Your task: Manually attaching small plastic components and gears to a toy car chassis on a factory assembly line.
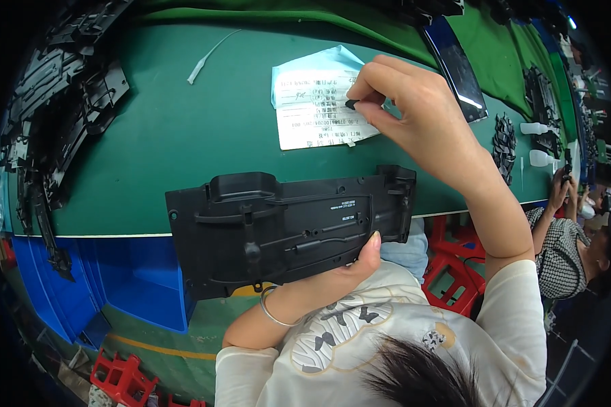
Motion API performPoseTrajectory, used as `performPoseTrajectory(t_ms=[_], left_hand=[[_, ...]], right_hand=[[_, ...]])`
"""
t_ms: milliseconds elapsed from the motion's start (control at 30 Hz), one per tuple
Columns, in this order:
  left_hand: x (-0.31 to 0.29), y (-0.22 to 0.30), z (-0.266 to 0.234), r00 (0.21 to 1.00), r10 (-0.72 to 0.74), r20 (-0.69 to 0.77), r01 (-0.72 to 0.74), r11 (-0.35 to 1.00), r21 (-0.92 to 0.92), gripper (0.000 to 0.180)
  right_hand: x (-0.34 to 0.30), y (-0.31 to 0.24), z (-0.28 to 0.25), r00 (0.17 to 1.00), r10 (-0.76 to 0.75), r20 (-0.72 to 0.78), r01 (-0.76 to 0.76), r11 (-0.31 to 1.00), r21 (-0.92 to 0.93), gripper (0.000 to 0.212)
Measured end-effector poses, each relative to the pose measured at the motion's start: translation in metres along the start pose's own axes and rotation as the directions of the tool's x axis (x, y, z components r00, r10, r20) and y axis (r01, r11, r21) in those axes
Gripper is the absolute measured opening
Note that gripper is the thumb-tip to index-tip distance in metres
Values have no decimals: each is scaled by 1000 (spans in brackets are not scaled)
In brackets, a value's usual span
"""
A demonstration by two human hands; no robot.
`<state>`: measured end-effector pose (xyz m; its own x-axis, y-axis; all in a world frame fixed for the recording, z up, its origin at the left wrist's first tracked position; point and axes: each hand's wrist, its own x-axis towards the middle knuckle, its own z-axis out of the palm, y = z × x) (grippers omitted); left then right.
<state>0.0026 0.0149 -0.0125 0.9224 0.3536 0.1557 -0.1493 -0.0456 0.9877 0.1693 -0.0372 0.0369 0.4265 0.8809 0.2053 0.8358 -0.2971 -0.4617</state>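
Note:
My left hand [360, 261] grips the near edge of a long black moulded plastic panel [285, 227], holding it over the front edge of the green table [163, 136]. My right hand [400, 108] is raised above the table, thumb and forefinger pinched on a small black piece [351, 104]. Under that hand lies a white printed paper slip [316, 112] on a light blue sheet.
A heap of black plastic frames [54, 122] fills the table's left side. A blue bin [115, 285] sits below the table edge. A dark glossy strip [458, 68], small black parts [504, 146] and white bottles [540, 129] lie to the right. Another person [570, 237] works at far right. Red stools [455, 264] stand below.

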Motion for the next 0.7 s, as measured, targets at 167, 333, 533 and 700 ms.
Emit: performPoseTrajectory(t_ms=[167, 333, 533, 700], left_hand=[[0, -1, 0, 1000, 8, -19, -7, 1000, 17, 7], [0, 0, 0, 1000, -24, -16, 24, 1000, -2, 8], [0, 0, -1, 1000, 6, -14, -4, 996, 91, 7], [-3, -2, -4, 999, -42, 22, 41, 998, 47, 8]], right_hand=[[0, 1, 2, 1000, -4, 14, 4, 1000, 8, 7], [1, 1, -1, 1000, -27, 10, 27, 1000, -6, 6], [-5, 4, -12, 990, 143, -3, -138, 956, 258, 13], [-21, 8, -16, 905, 399, 147, -354, 515, 781, 16]])
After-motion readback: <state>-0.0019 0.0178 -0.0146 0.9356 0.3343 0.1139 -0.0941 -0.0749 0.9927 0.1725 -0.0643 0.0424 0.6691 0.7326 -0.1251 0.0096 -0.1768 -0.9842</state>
